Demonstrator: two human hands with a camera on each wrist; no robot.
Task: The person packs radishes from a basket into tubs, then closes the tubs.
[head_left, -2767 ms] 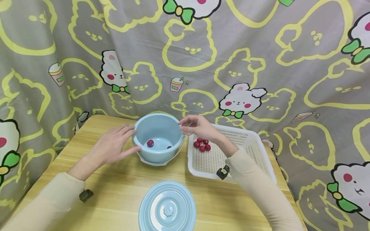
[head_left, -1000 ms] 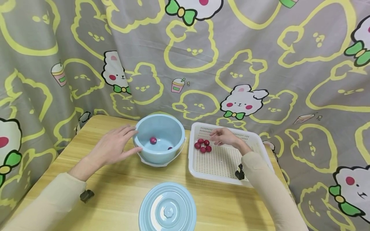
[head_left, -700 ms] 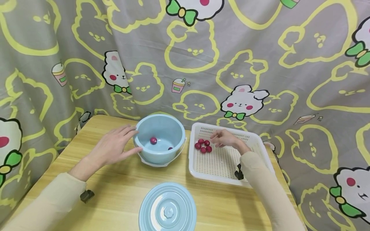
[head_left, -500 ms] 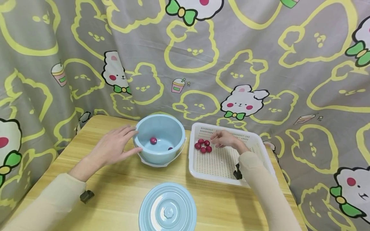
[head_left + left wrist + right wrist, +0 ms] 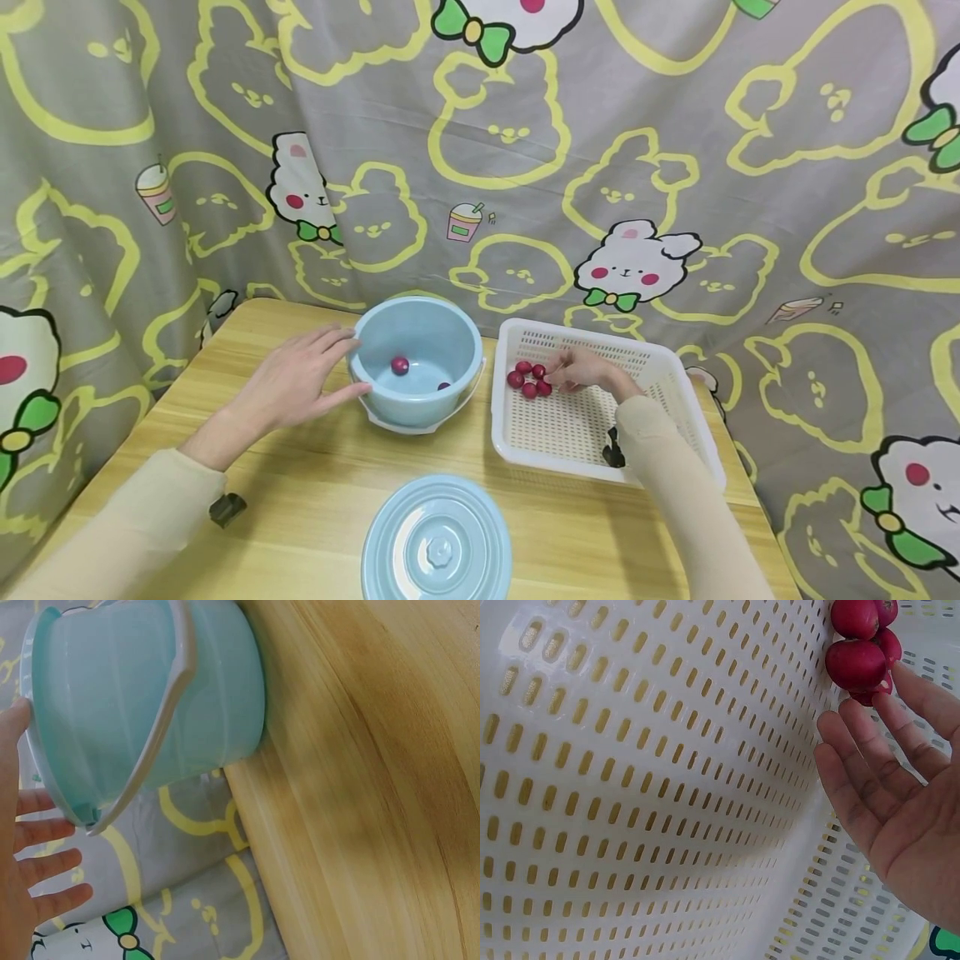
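A light blue bucket (image 5: pixel 420 408) with a white handle stands on the table, two small round red fruits (image 5: pixel 400 366) in view inside it. My left hand (image 5: pixel 292 379) is at the bucket's left rim, its fingers spread and fairly straight; the left wrist view shows the thumb at the rim. To the right, a white perforated basket (image 5: pixel 570 433) holds a cluster of several red fruits (image 5: pixel 856 664). My right hand (image 5: pixel 585 369) is down in the basket, thumb and index fingertips right at the cluster's edge. Whether they touch a fruit, I cannot tell.
A round light blue lid (image 5: pixel 437 550) with a knob lies on the table (image 5: pixel 300 508) in front of the bucket. Behind the table hangs a grey patterned curtain (image 5: pixel 510 108). The basket's raised rim surrounds the right hand's area.
My right hand has moved from above the bucket's right rim into the basket. Over the last half second it has lowered toward the fruits. My left hand stays at the rim.
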